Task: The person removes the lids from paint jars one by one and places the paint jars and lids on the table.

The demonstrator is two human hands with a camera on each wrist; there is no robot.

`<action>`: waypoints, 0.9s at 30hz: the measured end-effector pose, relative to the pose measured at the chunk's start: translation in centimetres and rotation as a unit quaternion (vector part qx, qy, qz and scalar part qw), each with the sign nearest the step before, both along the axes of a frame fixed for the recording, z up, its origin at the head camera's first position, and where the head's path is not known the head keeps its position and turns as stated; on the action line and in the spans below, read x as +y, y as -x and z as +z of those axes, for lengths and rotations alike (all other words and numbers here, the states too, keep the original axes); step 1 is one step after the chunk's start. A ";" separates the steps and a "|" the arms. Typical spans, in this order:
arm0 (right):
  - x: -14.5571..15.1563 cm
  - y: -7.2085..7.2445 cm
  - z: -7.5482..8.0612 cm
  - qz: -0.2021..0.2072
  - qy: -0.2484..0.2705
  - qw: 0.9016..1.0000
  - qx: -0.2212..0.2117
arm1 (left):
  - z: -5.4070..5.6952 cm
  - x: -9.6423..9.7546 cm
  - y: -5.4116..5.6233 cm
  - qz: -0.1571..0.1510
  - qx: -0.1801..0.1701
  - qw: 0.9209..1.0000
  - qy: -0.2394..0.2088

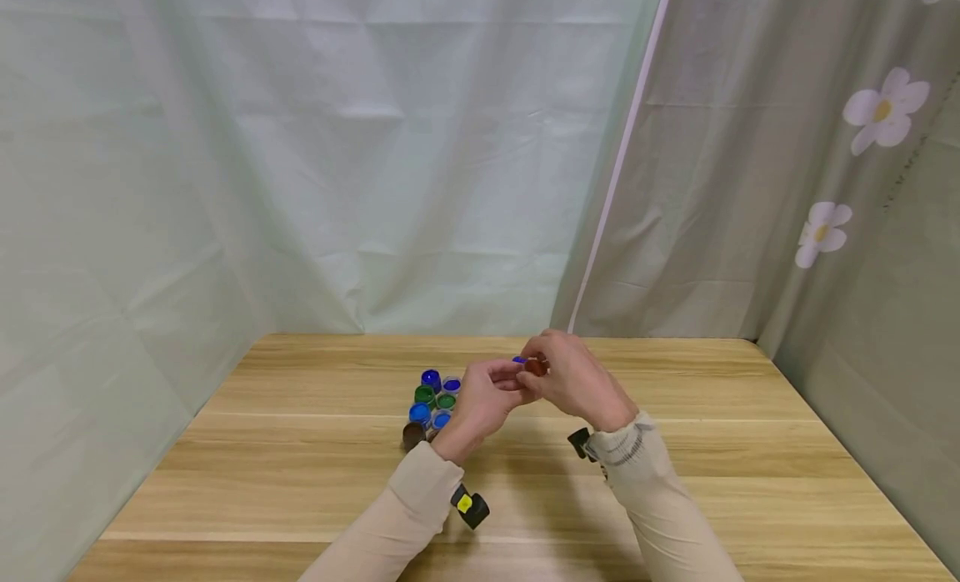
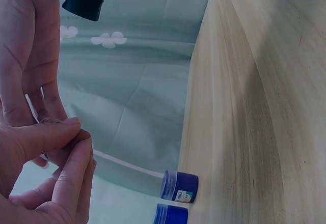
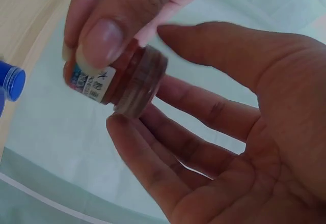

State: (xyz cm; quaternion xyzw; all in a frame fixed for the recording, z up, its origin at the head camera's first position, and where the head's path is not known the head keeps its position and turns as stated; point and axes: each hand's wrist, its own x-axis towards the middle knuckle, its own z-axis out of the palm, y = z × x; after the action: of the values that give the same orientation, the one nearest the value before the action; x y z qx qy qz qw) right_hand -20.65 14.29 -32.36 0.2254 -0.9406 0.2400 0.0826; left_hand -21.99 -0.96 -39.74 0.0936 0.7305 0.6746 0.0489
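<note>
My left hand grips a small reddish-brown paint jar by its labelled body, its thumb pressed over the label. The jar is tilted on its side, raised above the table. Around its clear lid my right hand curls its fingers, the index fingertip against the rim and the thumb tip a little off the other side. From the left wrist the two hands meet at the fingertips, and the jar is mostly hidden behind them.
Left of the hands on the wooden table stand a dark blue jar, a green jar, a light blue jar and a dark brown round piece. Round colour-stained pieces sit beside them. Pale curtains enclose the table.
</note>
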 end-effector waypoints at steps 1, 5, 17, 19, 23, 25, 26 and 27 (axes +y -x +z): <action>0.0 0.0 0.0 -0.005 0.001 1.000 -0.002 | 0.0 0.0 0.0 0.000 -0.002 1.000 -0.002; -0.1 0.1 -0.1 -0.021 0.000 1.000 -0.004 | 0.0 0.0 0.0 0.001 -0.001 1.000 0.000; 0.0 0.1 -0.1 0.007 0.000 1.000 0.005 | -0.1 0.0 -0.1 -0.001 0.015 1.000 0.010; 0.0 0.1 -0.1 0.012 -0.001 1.000 0.005 | -0.1 0.0 -0.1 -0.003 0.016 1.000 0.006; 0.1 0.0 0.0 0.020 -0.006 1.000 0.004 | 0.0 -0.1 -0.1 -0.006 0.015 1.000 0.001; 0.1 -0.1 0.0 0.022 -0.008 1.000 0.005 | 0.0 0.0 -0.1 -0.006 0.016 1.000 -0.001; 0.1 -0.1 0.0 0.025 -0.008 1.000 0.006 | 0.1 0.0 -0.1 -0.004 0.018 1.000 0.002; 0.1 -0.1 0.0 0.025 -0.009 1.000 0.006 | 0.1 0.0 -0.1 -0.003 0.017 1.000 0.004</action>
State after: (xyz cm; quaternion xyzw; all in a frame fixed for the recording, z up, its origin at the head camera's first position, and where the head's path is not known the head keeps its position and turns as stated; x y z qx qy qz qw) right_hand -20.52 14.38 -32.39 0.2515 -0.9362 0.2319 0.0804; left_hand -21.87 -0.99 -39.65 0.1072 0.7337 0.6699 0.0384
